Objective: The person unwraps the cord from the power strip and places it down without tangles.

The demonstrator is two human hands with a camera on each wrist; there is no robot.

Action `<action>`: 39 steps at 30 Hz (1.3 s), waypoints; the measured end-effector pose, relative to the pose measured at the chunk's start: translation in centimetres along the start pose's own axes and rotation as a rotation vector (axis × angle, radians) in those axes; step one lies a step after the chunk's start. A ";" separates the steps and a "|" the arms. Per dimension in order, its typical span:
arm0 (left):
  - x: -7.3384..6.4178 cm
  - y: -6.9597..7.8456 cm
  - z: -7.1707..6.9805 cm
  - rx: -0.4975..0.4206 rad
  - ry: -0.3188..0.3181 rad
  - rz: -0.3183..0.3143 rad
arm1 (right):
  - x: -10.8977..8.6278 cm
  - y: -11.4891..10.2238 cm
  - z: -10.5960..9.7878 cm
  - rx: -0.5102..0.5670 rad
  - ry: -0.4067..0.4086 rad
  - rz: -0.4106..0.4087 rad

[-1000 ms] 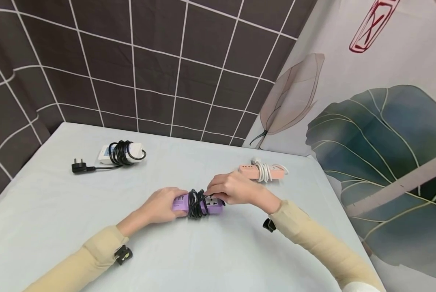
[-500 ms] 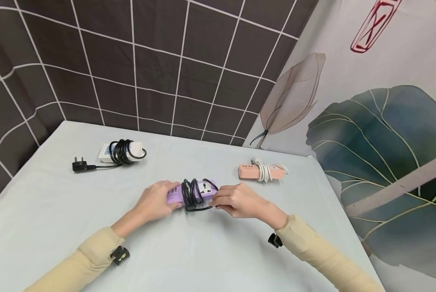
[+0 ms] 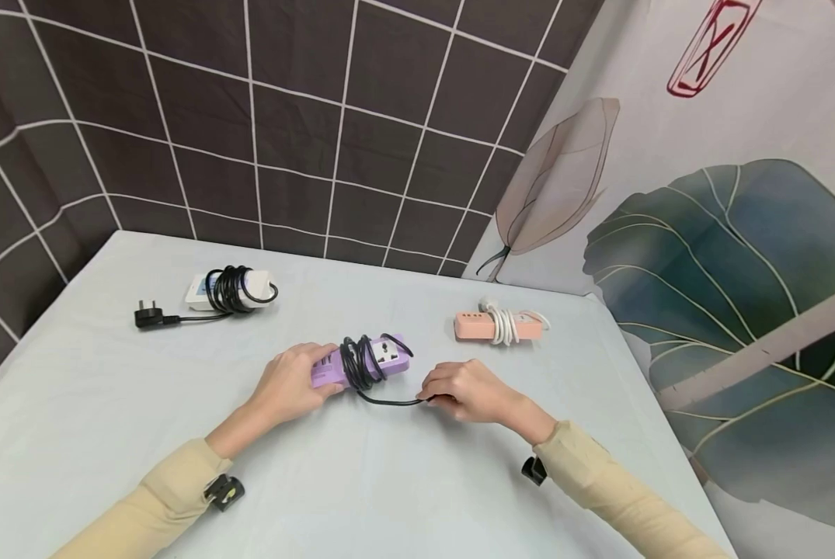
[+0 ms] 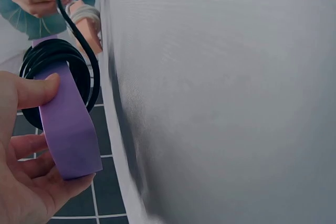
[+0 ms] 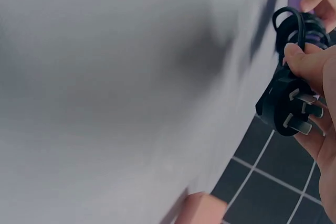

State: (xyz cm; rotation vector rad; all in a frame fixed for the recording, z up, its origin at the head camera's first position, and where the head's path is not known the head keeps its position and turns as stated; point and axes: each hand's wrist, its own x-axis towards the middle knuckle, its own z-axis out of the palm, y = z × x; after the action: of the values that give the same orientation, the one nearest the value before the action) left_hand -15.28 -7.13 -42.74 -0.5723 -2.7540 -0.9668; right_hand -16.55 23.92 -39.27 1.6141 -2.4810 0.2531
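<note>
A purple power strip (image 3: 329,371), its black cord (image 3: 361,363) coiled round its middle, lies in the centre of the head view. My left hand (image 3: 293,388) grips its left end, thumb on the near side and fingers on the far side. At the right, my right hand (image 3: 467,390) pinches the cord's free end, and a length of cord runs from the coil to these fingers. The right wrist view shows the black three-pin plug (image 5: 289,106) at that hand, its metal prongs bare. White socket faces show on the strip's right part.
A white power strip (image 3: 256,289) wrapped in black cord stands at the back left, its plug (image 3: 149,314) lying beside it. Back right is an orange power strip (image 3: 476,326) wound with white cord. A dark gridded cloth (image 3: 298,132) hangs behind the white table (image 3: 333,489).
My right hand has come down off the purple strip and moved right, drawing a length of cord out from the coil. The strip and my left hand have shifted slightly left and away.
</note>
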 end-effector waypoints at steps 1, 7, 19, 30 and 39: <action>0.0 0.0 0.0 0.000 0.002 0.002 | -0.1 0.2 0.2 -0.004 -0.004 0.008; -0.1 0.1 -0.2 -0.001 0.013 0.008 | -0.6 1.2 0.7 -0.032 0.005 0.031; -0.2 0.3 0.0 -0.006 0.019 0.006 | -0.9 1.8 1.8 -0.142 -0.015 0.057; -0.3 0.4 0.0 -0.021 0.019 0.008 | -1.3 1.9 2.8 -0.198 0.006 0.086; -0.4 0.4 0.1 -0.023 0.010 0.005 | -0.1 0.7 3.2 -0.119 -0.091 0.182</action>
State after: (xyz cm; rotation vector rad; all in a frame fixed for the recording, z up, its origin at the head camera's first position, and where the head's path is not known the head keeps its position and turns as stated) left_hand -14.75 -6.90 -42.65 -0.5769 -2.7351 -0.9980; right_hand -17.30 23.50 -42.45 1.3856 -2.6588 0.0540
